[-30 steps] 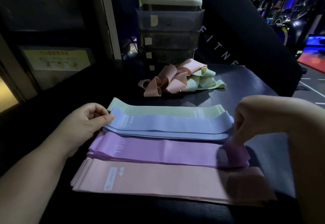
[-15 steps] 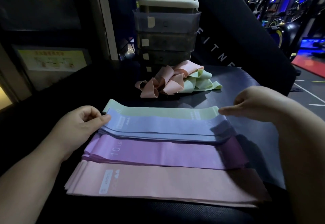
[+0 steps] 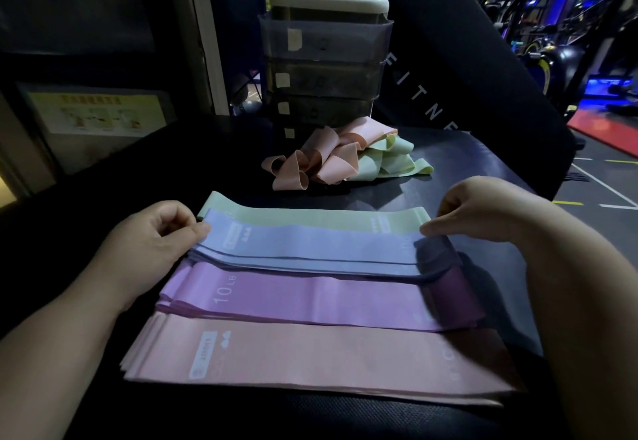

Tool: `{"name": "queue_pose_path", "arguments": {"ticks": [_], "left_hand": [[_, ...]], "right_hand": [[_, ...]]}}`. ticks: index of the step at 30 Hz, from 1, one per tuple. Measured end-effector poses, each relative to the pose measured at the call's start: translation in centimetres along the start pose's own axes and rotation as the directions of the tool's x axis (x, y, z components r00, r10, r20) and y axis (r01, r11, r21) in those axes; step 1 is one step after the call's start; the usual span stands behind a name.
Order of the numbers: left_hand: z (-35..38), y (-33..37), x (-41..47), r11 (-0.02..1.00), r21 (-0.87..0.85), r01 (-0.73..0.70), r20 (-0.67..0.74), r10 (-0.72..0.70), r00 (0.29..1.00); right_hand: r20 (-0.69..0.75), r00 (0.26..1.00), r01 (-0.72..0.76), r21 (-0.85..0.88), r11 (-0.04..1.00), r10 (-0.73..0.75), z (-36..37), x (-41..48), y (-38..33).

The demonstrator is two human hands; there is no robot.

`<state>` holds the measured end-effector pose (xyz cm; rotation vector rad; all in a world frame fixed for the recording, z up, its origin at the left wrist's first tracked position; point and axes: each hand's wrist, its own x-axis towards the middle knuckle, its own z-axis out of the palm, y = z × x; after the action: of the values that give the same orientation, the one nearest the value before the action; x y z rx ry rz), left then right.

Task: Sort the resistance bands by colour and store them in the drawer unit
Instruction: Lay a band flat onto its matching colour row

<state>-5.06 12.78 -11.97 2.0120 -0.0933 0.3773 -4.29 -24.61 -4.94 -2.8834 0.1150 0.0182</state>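
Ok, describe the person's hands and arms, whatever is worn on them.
The left hand and right hand are bare: no gloves, rings, watch or bracelet show. The left forearm and right forearm are bare too, with no sleeve in view up to the frame edge.

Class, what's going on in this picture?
A person is sorting flat resistance bands by colour on a dark mat. The left hand pinches the left end of the pale blue stack; the right hand touches its right end. A green stack, a purple stack and a pink stack lie alongside. A tangled pink-and-green pile waits before the grey drawer unit.
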Motion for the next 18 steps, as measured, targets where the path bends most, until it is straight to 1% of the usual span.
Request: {"name": "queue_pose_path", "arguments": {"ticks": [3,6,9,13,15,18], "left_hand": [[-0.1,0.1,0.0,1.000,0.026,-0.014,-0.003,0.014,1.000],[-0.1,0.1,0.0,0.998,0.053,-0.033,-0.032,0.035,0.999],[-0.3,0.2,0.1,0.998,0.043,-0.047,-0.045,0.049,0.998],[-0.4,0.5,-0.1,0.997,-0.077,-0.025,-0.027,0.023,0.999],[-0.4,0.6,-0.1,0.994,-0.102,-0.026,-0.008,0.026,1.000],[-0.4,0.5,-0.2,0.997,-0.063,-0.049,0.011,0.050,0.999]], "right_hand": [[-0.015,1.000,0.012,-0.001,1.000,-0.012,0.0,0.0,-0.1],[-0.045,0.998,0.042,0.044,0.998,-0.040,-0.3,-0.3,-0.3],[-0.030,0.998,0.054,0.196,0.979,-0.049,-0.9,-0.6,0.1],[0.002,0.997,0.068,0.344,0.937,-0.073,-1.4,-0.9,0.8],[0.008,0.997,0.065,0.365,0.929,-0.073,-1.5,-1.0,1.0],[0.045,0.996,0.054,0.318,0.947,-0.072,-1.3,-0.9,1.1]]}}
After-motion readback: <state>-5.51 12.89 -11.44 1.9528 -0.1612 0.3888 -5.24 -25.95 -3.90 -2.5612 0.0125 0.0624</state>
